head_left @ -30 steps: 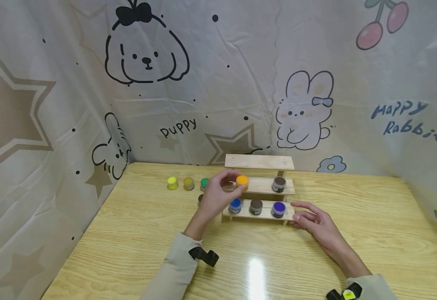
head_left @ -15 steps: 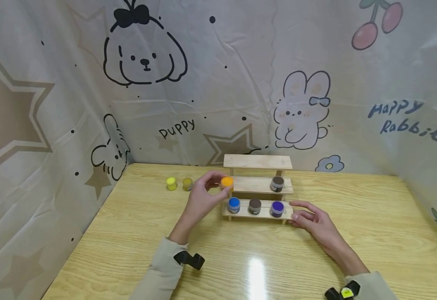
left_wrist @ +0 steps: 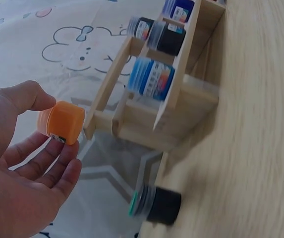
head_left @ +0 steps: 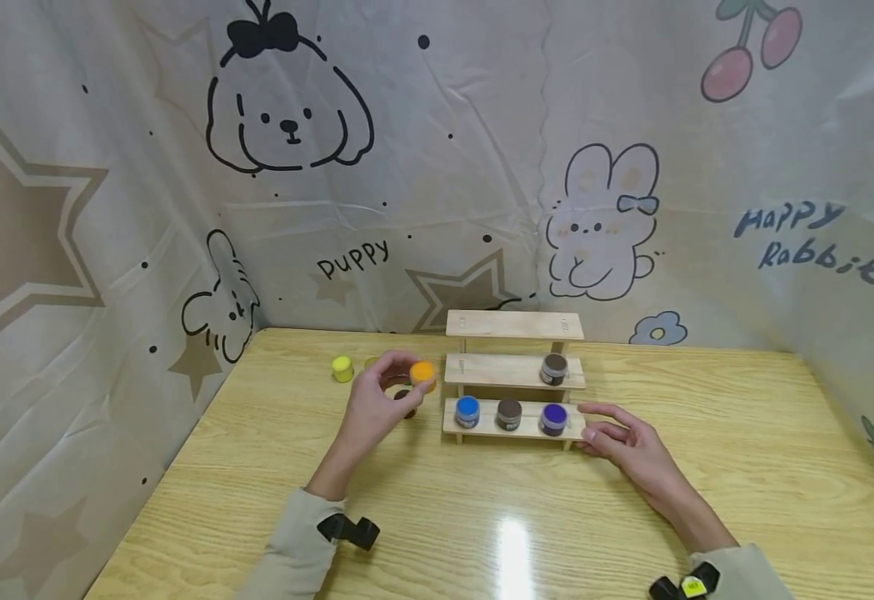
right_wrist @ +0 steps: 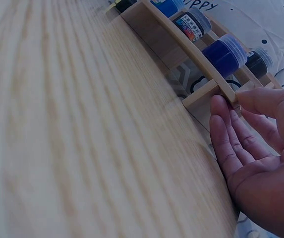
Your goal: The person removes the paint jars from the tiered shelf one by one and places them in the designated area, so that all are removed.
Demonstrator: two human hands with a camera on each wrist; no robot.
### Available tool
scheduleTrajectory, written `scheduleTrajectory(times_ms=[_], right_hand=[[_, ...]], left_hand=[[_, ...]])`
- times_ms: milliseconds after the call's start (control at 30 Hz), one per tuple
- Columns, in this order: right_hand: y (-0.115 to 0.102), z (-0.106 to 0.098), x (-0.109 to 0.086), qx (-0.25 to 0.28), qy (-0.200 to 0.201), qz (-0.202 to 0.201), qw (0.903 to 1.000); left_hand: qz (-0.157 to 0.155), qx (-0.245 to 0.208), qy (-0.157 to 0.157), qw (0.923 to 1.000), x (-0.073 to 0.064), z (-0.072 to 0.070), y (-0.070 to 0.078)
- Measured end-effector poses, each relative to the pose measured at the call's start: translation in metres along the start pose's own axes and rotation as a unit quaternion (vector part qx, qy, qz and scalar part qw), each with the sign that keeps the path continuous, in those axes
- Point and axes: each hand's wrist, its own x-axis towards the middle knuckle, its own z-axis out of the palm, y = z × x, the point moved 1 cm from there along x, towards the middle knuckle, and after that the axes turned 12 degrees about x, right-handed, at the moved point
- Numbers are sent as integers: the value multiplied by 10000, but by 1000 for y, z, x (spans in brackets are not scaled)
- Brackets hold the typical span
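My left hand [head_left: 372,408] pinches an orange paint jar [head_left: 422,375] between thumb and fingers, left of the three-step wooden rack [head_left: 515,323]. In the left wrist view the orange jar [left_wrist: 66,123] is tilted on its side. My right hand [right_wrist: 260,148] grips the rack's right end, thumb at the edge of the lowest step and fingers below. That step bears a blue jar [head_left: 467,410], a dark brown jar [head_left: 509,413] and a purple jar [head_left: 554,418]. Another dark jar [head_left: 554,368] stands at the right of the middle step.
Behind my left hand a dark jar [head_left: 405,403] stands on the table [head_left: 257,467], partly hidden. Farther left is a yellow jar [head_left: 342,368]. A green lid [left_wrist: 133,203] shows in the left wrist view. A printed cloth [head_left: 437,167] hangs behind the table.
My left hand has carried the orange jar leftward, from over the middle step to beside the rack. My right hand stays at the rack's right end.
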Motion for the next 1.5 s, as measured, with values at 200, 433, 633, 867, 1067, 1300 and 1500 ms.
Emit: scheduleTrajectory(times_ms=[200,433,633,867,1067,1300,1500], right_hand=[[1,1,0,3,24,35,10000],[2,1,0,-20,40,71,10000],[1,1,-1,1,19,5,10000],[2,1,-3,5,-18,-56,10000],[1,1,-3,8,-58,-94,9999],[-1,1,-2,-16,-25,-23,10000],[-2,2,-1,-64,47,63,9999]], left_hand=[[-120,28,2,9999,-6,-13,-12],[-221,70,25,9997,-11,-31,-28],[-252,322,-88,9991,-8,-45,-38],[-654,439,-261,9966,-8,-51,-52],[-870,516,-380,9941,-9,-51,-68],[-1209,524,-513,9900,-11,-52,-82],[-1287,759,-571,9871,-13,-54,-86]])
